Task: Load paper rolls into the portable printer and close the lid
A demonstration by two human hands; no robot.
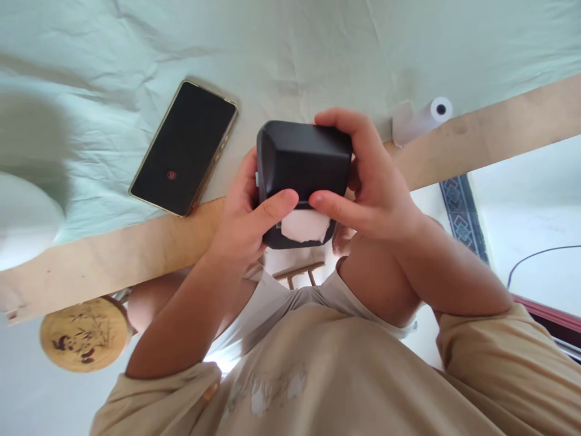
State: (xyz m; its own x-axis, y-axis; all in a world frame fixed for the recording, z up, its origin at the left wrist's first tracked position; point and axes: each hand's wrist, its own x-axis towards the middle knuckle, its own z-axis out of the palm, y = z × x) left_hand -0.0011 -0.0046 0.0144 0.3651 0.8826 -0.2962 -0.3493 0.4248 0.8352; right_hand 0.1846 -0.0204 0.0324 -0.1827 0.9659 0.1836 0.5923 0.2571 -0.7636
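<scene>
Both hands hold a small black receipt printer (305,160) in front of my body, over the table's near edge. My left hand (247,218) is closed around its left side, with the thumb on the top near the front. My right hand (374,178) grips the right side, its index finger along the far edge and its thumb close to the left thumb. A torn-edged piece of white paper (305,226) shows below the thumbs, at the printer's near side. The printer's underside and several fingertips are hidden.
A phone (186,145) with a dark screen lies left on the pale green table cover (290,54). To the right, a white paper roll (422,122) rests by the wooden table edge (490,130). A white rounded object (27,221) stands far left; a round stool (86,334) is below.
</scene>
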